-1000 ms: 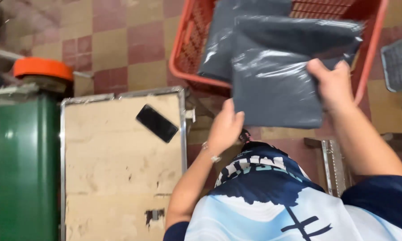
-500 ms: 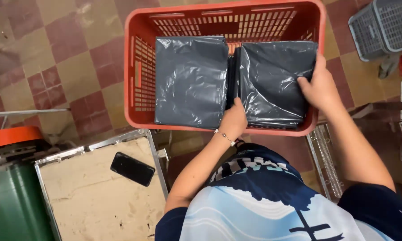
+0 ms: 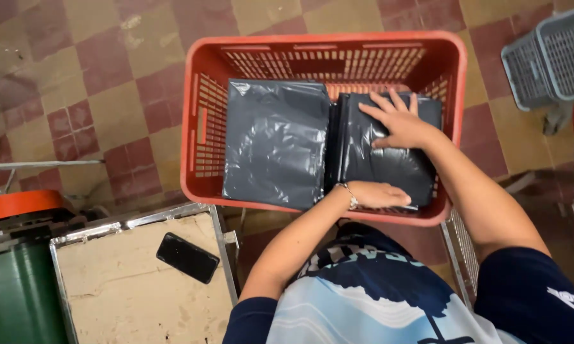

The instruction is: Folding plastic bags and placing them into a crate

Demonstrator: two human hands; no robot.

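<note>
Now both hands, right hand (image 3: 400, 121) and left hand (image 3: 377, 194), press flat, grip apart, on the grey bag (image 3: 382, 159).

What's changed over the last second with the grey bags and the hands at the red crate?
The right-hand grey bag, held up over the red crate a second ago, now lies inside it. The right hand has let go of its edge and presses flat on top; the left hand has moved to its near edge. The left grey bag, the black phone and the grey basket stayed put.
</note>
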